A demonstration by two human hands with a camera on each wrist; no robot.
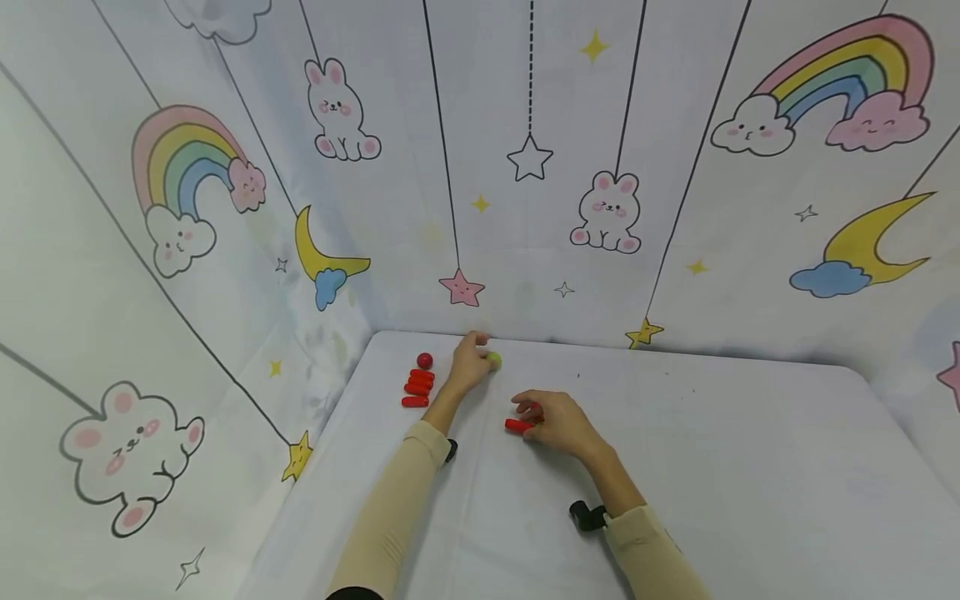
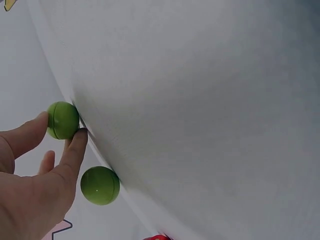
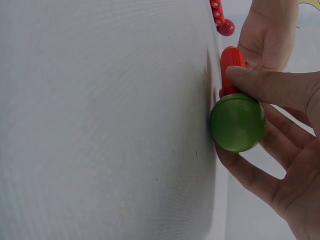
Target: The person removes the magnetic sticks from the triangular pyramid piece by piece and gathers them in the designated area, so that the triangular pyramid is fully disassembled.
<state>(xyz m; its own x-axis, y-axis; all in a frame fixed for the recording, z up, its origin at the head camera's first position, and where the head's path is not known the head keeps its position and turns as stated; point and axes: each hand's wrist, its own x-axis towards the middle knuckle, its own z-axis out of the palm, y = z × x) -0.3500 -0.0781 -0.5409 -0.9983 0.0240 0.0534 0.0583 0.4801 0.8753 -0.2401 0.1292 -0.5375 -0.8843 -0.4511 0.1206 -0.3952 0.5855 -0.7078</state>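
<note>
My left hand (image 1: pixel 468 367) is at the table's far side, pinching a green ball (image 2: pixel 63 120) between thumb and finger. A second green ball (image 2: pixel 100 185) sits close beside these fingers in the left wrist view. Nearer the middle of the table, my right hand (image 1: pixel 561 423) grips a short red rod (image 1: pixel 517 426), its thumb laid on the rod's side. At one end of that rod is a larger-looking green ball (image 3: pixel 238 122), in front of the right fingers in the right wrist view; the head view has it hidden behind the hand.
Left of my left arm, several red rods (image 1: pixel 415 402) lie side by side, with a red ball (image 1: pixel 424 361) just beyond them. The white-covered table (image 1: pixel 720 467) stretches to the right. Patterned cloth (image 1: pixel 525 217) stands along its back and left.
</note>
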